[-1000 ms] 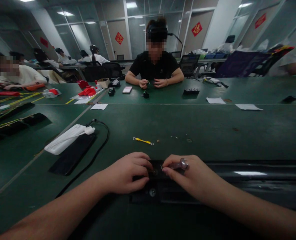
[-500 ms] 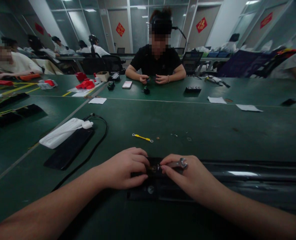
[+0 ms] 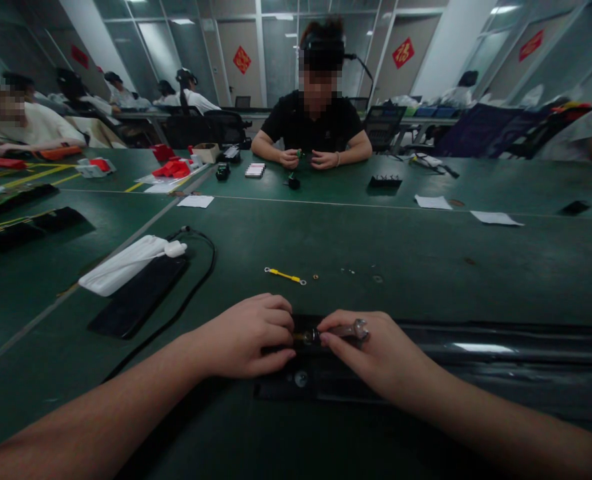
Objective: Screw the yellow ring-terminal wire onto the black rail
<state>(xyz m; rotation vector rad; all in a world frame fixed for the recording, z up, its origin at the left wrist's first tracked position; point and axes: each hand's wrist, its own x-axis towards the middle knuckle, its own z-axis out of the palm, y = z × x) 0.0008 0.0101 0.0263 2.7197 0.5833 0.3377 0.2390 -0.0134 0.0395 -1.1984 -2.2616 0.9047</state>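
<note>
My right hand (image 3: 371,343) is closed on a small metal wrench (image 3: 349,331), pinched between thumb and fingers with its open jaw pointing right. The wrench's other end meets a small ring-shaped fitting (image 3: 308,337) on the end of a long black part (image 3: 461,350). Across from it, my left hand (image 3: 256,337) is closed with its fingers curled over the part's left end. A yellowish strip shows at those fingertips, though what they grip is mostly hidden. A screw head (image 3: 301,379) sits on a nearer black flap.
Beyond my hands lie a yellow wire with ring lugs (image 3: 285,275), a small brass nut (image 3: 315,277) and tiny bits. A black phone (image 3: 139,300) and a white pouch (image 3: 123,267) with a cable rest at left. Opposite sits a co-worker (image 3: 316,123) handling small parts.
My right hand and the wrench have shifted slightly to the left. My left hand has moved very little. The things on the table have stayed put.
</note>
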